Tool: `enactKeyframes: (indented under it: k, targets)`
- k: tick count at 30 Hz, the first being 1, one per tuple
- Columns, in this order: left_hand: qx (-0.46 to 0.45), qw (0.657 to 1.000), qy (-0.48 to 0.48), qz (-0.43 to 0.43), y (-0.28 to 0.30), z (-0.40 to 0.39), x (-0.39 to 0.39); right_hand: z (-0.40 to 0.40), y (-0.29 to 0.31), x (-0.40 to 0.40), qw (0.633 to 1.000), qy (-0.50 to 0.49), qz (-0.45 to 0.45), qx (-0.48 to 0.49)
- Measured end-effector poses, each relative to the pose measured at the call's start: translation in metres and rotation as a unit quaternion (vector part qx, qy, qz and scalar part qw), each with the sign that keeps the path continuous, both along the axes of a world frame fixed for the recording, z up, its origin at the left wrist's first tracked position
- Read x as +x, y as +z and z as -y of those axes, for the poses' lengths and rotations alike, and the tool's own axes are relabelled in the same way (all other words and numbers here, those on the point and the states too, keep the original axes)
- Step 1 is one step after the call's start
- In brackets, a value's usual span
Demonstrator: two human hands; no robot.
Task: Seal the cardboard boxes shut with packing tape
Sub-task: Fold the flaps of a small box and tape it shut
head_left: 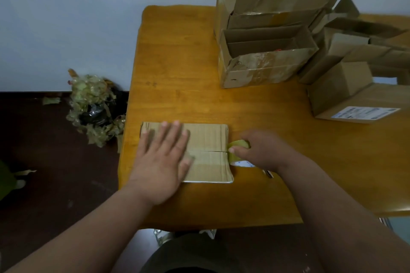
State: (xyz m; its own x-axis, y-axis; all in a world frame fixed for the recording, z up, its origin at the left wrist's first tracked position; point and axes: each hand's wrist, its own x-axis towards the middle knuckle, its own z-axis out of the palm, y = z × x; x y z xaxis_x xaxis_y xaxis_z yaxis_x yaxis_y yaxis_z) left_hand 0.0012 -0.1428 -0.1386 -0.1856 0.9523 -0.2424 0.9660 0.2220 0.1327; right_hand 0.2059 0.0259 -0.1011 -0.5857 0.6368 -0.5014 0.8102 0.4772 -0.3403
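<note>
Here I see a closed cardboard box (208,137) lying flat near the front edge of the wooden table (177,55), its two top flaps meeting in a seam that runs left to right. My left hand (165,157) lies on the lid with fingers straight and spread, pressing down over the left part of the seam, holding nothing. A strip of brownish tape covers the seam from under that hand to the box's right edge. My right hand (264,150) sits just beside that right edge, fingers curled round a roll of packing tape (238,154), with the thumb on the tape where it leaves the box. Further back on the table stands a stack of open boxes (266,35), flaps up, with old tape on their sides. To the right are more boxes (355,82), one bearing a white label. On the dark floor left of the table lies a heap of crumpled used tape (95,108).
</note>
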Motion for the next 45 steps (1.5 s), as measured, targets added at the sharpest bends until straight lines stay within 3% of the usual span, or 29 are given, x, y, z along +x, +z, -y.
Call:
enactKeyframes:
  k: [3,5,8,13,19,23,25,28,30,33,35,37,40,45]
  targets:
    - [-0.082,0.996,-0.037,0.002,-0.006,-0.007,0.006,0.000,-0.002,0.000,0.999,-0.023,-0.018,-0.025]
    - [-0.107,0.993,-0.043,0.011,-0.005,-0.008,0.002,0.000,-0.004,0.005,0.991,-0.083,-0.078,-0.067]
    - [-0.108,0.992,-0.072,0.005,0.001,-0.013,0.002,0.004,-0.006,0.010,0.975,-0.146,-0.146,-0.081]
    - [-0.086,0.972,-0.219,-0.001,-0.007,-0.038,0.031,0.005,-0.004,0.002,0.981,-0.115,-0.138,-0.077]
    - [-0.076,0.975,-0.211,0.008,0.001,-0.069,0.024,0.004,-0.004,0.006,0.975,-0.112,-0.175,-0.077]
    - [-0.147,0.969,-0.197,-0.022,0.008,-0.091,0.039,0.006,-0.008,0.011,0.966,-0.136,-0.203,-0.089]
    - [-0.150,0.969,-0.195,-0.012,0.011,-0.095,0.038,0.004,-0.008,0.019,0.924,-0.241,-0.256,-0.150]
    - [-0.129,0.971,-0.199,0.023,0.022,-0.092,0.031,0.000,-0.008,0.030,0.827,-0.377,-0.322,-0.266]
    - [-0.095,0.973,-0.201,0.060,0.034,-0.090,0.028,-0.003,-0.004,0.034,0.763,-0.407,-0.368,-0.341]
    - [0.016,0.974,-0.183,0.136,0.061,-0.092,0.026,-0.011,0.014,0.037,0.631,-0.418,-0.478,-0.446]
    - [0.086,0.964,-0.165,0.190,0.075,-0.095,0.024,-0.020,0.032,0.036,0.585,-0.371,-0.540,-0.478]
    - [0.123,0.946,-0.126,0.270,0.083,-0.093,0.022,-0.029,0.054,0.029,0.600,-0.296,-0.570,-0.477]
    - [0.140,0.925,-0.048,0.350,0.088,-0.084,0.017,-0.030,0.078,0.007,0.691,-0.199,-0.562,-0.410]
    - [0.111,0.894,0.007,0.433,0.099,-0.065,-0.003,-0.013,0.100,-0.032,0.774,-0.167,-0.528,-0.308]
